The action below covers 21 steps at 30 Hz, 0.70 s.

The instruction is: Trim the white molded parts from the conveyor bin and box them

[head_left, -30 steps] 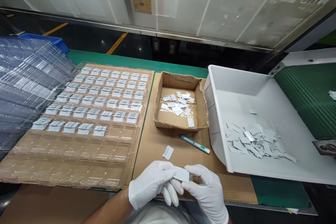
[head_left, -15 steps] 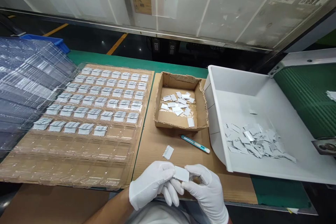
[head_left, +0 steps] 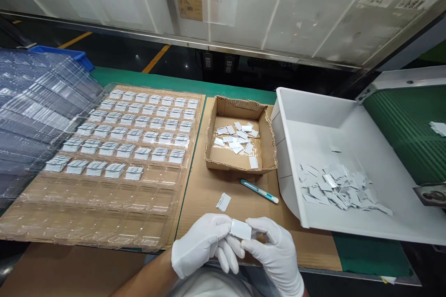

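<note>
Both hands wear white gloves and meet near the front edge of the table. Between them is a small white rectangular piece point(head_left: 240, 230), its broad face turned up. My left hand point(head_left: 209, 240) pinches its left end with thumb and fingers. At the right end, my right hand point(head_left: 273, 248) grips it too. Just beyond my left hand, a few similar white pieces point(head_left: 223, 202) lie together on the cardboard sheet point(head_left: 198, 195). A blue utility knife point(head_left: 259, 191) lies farther back on the same sheet.
A clear plastic tray point(head_left: 104, 195) on the left carries rows of stacked white pieces. Behind my hands stands a cardboard box point(head_left: 240, 167) with loose pieces inside. On the right, a white bin point(head_left: 289, 158) holds a heap, beside a green conveyor belt point(head_left: 400, 116). Stacked clear trays point(head_left: 38, 111) rise far left.
On the green belt, a white piece has shifted slightly left. My hands keep nearly the same grip and position on the white piece.
</note>
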Each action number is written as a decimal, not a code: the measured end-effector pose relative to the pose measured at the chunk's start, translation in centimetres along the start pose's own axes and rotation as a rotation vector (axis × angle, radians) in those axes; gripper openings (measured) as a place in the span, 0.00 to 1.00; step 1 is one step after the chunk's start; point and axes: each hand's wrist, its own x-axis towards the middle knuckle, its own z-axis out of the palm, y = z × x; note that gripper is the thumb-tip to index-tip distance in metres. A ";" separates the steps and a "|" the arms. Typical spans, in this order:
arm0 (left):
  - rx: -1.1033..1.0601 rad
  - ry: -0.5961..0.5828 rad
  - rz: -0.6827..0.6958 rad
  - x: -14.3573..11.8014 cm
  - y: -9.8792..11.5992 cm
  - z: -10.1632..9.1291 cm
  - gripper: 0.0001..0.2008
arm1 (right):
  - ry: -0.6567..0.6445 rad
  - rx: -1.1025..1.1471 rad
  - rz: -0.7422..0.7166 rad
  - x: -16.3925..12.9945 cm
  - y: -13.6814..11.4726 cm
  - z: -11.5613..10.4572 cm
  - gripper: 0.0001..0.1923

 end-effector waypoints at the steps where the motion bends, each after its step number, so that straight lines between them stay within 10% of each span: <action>1: 0.000 0.010 -0.002 0.0 0.0 0.0 0.27 | -0.002 0.003 0.000 0.0 0.0 0.0 0.14; 21: 0.265 0.191 -0.087 -0.4 0.2 0.4 0.33 | 0.013 -0.105 -0.029 -0.1 0.0 -0.1 0.14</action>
